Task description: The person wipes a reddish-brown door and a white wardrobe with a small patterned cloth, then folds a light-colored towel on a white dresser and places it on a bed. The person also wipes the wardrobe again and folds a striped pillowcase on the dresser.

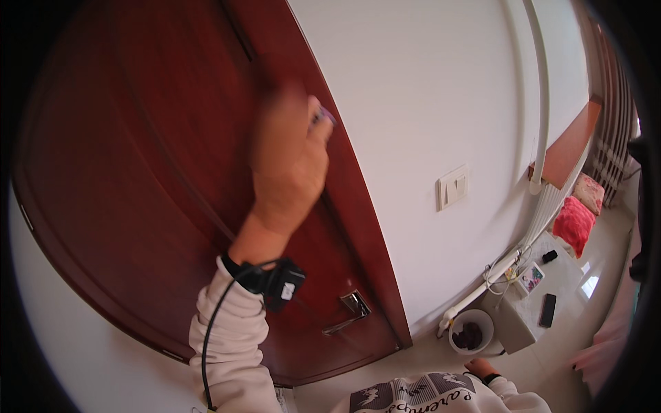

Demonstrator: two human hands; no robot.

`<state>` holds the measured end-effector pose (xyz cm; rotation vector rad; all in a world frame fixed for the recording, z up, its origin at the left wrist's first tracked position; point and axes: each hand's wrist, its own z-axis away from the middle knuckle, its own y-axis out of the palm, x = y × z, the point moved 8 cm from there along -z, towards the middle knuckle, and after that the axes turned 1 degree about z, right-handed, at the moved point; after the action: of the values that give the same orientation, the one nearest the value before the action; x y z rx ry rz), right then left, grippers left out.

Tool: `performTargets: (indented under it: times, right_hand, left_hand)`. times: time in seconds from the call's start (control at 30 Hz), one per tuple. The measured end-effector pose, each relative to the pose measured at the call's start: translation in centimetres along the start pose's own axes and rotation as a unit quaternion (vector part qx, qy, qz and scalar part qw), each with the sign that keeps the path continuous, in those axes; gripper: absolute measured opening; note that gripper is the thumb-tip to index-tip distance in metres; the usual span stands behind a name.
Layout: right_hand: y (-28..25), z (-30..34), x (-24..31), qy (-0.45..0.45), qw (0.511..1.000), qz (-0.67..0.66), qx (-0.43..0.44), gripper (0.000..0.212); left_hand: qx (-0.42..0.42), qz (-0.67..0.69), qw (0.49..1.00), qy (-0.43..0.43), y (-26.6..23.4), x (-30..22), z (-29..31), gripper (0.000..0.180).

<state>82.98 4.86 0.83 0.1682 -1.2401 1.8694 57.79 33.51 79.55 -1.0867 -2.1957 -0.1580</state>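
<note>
My left hand is raised in front of a dark red wooden door, close to its right-hand frame. Its fingers are closed, partly smeared by motion. A small purplish thing shows at the fingertips, too blurred to name. Around the left wrist sits a black strap with a small box and a cable running down the sleeve. My right hand hangs low beside my body, a dark band on its wrist; its fingers are too small to read. Below the left hand is the door's metal handle.
A white wall switch is right of the door. On the floor stands a white bin with dark contents. Beside it, a low pale cabinet carries a phone and a picture-like card. Pink cushions lie farther back.
</note>
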Motion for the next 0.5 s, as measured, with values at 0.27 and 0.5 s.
performTargets:
  times: [0.27,0.5]
  right_hand:
    - [-0.6,2.5,3.2,0.007,1.0,-0.013,-0.001,0.05]
    - [0.0,6.4,1.8,0.047,0.998,-0.029,-0.019,0.05]
  left_hand:
    - [0.144,0.114,0.983,0.002,3.4,-11.2,11.8,0.019]
    - [0.245,0.164,0.953,0.068,6.4,-19.0,19.9,0.013]
